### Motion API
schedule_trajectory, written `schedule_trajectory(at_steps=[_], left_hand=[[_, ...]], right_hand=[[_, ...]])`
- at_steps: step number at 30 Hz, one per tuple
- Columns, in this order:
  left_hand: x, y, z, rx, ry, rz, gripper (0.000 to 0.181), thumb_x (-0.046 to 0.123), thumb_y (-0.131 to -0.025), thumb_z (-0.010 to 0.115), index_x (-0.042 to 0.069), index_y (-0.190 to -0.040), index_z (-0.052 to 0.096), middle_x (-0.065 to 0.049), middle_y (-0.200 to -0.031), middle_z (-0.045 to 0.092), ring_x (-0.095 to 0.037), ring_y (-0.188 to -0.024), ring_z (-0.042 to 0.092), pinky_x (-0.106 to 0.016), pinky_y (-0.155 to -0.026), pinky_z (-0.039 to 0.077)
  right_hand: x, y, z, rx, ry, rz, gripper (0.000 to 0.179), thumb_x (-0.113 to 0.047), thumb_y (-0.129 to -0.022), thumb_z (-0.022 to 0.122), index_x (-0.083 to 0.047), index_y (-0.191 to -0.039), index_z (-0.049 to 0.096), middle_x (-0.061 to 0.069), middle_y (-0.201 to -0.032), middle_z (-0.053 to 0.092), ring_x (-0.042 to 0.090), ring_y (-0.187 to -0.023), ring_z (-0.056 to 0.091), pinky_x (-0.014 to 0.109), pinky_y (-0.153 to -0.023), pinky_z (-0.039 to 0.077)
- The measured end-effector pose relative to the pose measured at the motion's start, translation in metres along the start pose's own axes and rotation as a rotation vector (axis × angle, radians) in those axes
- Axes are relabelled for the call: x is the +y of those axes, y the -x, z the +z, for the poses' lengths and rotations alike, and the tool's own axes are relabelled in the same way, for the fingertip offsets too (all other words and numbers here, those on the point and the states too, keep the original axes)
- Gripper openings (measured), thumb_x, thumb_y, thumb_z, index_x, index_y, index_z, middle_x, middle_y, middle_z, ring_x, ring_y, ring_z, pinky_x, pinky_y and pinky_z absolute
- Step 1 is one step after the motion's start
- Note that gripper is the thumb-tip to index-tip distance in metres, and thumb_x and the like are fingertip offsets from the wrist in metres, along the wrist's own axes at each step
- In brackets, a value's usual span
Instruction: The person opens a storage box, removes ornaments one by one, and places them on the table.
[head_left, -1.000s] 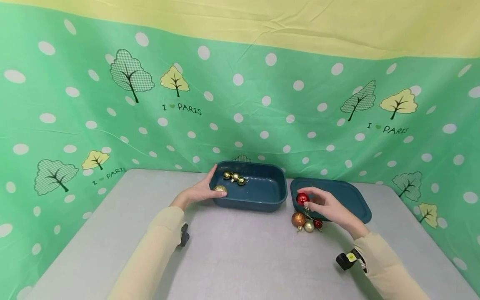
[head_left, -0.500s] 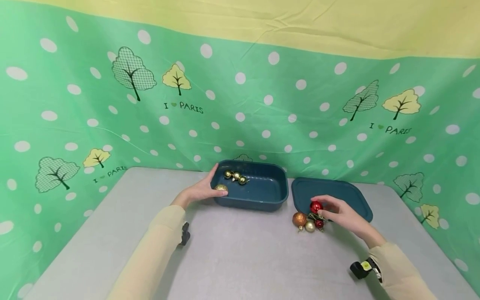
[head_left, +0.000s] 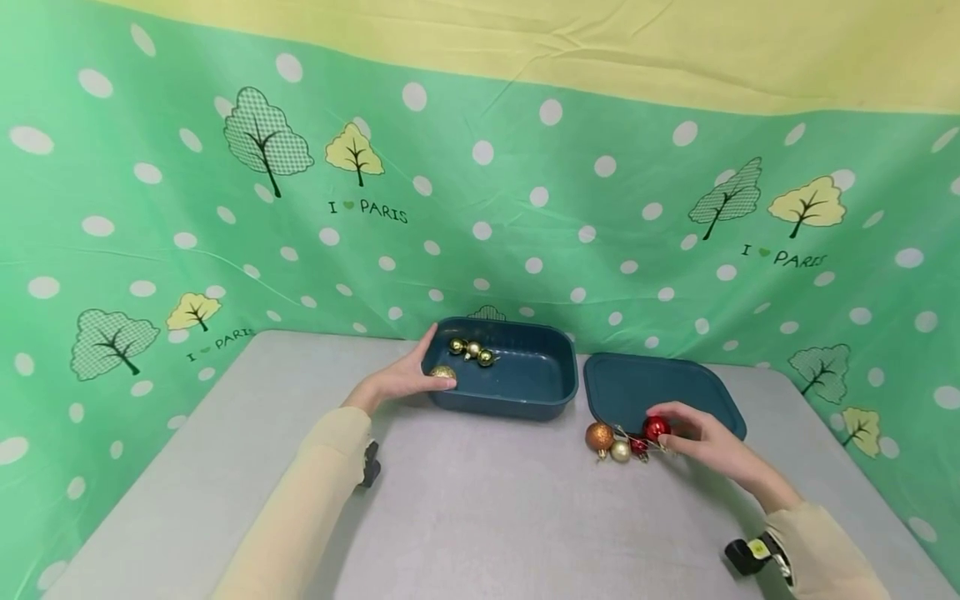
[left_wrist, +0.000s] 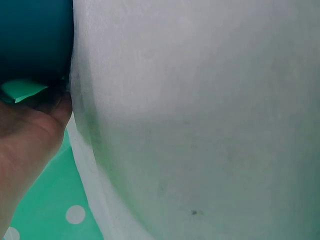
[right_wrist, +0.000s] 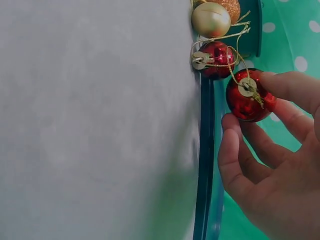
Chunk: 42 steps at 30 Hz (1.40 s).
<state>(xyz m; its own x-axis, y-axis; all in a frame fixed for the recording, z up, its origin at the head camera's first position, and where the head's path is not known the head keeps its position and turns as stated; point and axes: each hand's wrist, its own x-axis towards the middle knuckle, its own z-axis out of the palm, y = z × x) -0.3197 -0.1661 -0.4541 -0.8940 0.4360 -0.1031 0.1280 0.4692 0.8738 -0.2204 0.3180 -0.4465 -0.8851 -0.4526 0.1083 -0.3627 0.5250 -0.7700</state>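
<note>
My left hand (head_left: 405,377) grips the left end of a dark blue plastic box (head_left: 502,408), thumb over the front rim and a finger up along the side. Beside that thumb, inside the box, lies a gold glitter Christmas ball (head_left: 442,372); several small shiny gold balls (head_left: 472,350) sit farther back. My right hand (head_left: 697,435) pinches a shiny red Christmas ball (right_wrist: 250,102) by its sides, its gold cap and string showing. Close to it are a smaller dark red ball (right_wrist: 218,60), a pale gold ball (head_left: 620,451) and an orange glitter ball (head_left: 599,436).
The matching blue lid (head_left: 652,383) lies flat right of the box, with the loose balls along its front edge. A green dotted cloth (head_left: 525,225) hangs behind the grey table (head_left: 480,508).
My right hand has carried the red ball right and toward me, from above the lid to beside the smaller dark red ball. My left hand keeps its place on the box.
</note>
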Motion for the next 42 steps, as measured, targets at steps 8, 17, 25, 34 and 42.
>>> schedule_trajectory(at_steps=[8,17,25,34,42], left_hand=[[0.0,0.0,0.0,-0.001,-0.006,0.0,0.113,0.028,-0.085,0.073,0.019,-0.154,-0.016,-0.017,-0.159,-0.011,-0.041,-0.143,0.0,-0.058,-0.112,0.009],[-0.001,-0.001,-0.001,-0.007,-0.011,0.011,0.114,0.03,-0.085,0.074,0.019,-0.153,-0.017,-0.017,-0.159,-0.012,-0.042,-0.143,0.0,-0.059,-0.112,0.009],[0.034,0.02,-0.003,-0.04,0.022,0.014,0.105,0.015,-0.088,0.069,0.007,-0.153,-0.014,-0.023,-0.157,-0.011,-0.045,-0.142,0.0,-0.059,-0.112,0.01],[0.035,0.023,-0.003,-0.038,0.027,0.016,0.106,0.015,-0.087,0.069,0.007,-0.153,-0.013,-0.024,-0.157,-0.011,-0.045,-0.142,0.0,-0.059,-0.112,0.01],[0.029,0.017,-0.002,-0.037,0.021,0.009,0.106,0.015,-0.087,0.069,0.006,-0.153,-0.014,-0.026,-0.157,-0.01,-0.047,-0.141,0.002,-0.06,-0.111,0.011]], right_hand=[[0.004,0.006,-0.001,-0.059,-0.014,-0.049,0.034,0.0,-0.093,0.061,0.011,-0.123,0.051,0.025,-0.115,0.056,0.017,-0.091,0.062,0.027,-0.068,0.052],[0.008,0.008,-0.001,-0.031,0.007,-0.08,0.031,0.004,-0.091,0.061,0.011,-0.12,0.052,0.024,-0.113,0.056,0.013,-0.09,0.061,0.026,-0.071,0.052],[0.008,0.009,-0.001,-0.054,0.015,-0.075,0.032,0.003,-0.09,0.063,0.011,-0.119,0.053,0.024,-0.114,0.057,0.016,-0.093,0.061,0.027,-0.073,0.052],[0.005,0.01,-0.007,-0.01,0.034,-0.05,0.042,-0.001,-0.091,0.064,0.009,-0.13,0.051,0.03,-0.123,0.053,0.017,-0.099,0.06,0.028,-0.074,0.053],[-0.005,0.002,-0.011,0.028,0.028,-0.027,0.039,-0.007,-0.095,0.061,0.007,-0.13,0.052,0.029,-0.125,0.053,0.021,-0.098,0.06,0.028,-0.073,0.054]])
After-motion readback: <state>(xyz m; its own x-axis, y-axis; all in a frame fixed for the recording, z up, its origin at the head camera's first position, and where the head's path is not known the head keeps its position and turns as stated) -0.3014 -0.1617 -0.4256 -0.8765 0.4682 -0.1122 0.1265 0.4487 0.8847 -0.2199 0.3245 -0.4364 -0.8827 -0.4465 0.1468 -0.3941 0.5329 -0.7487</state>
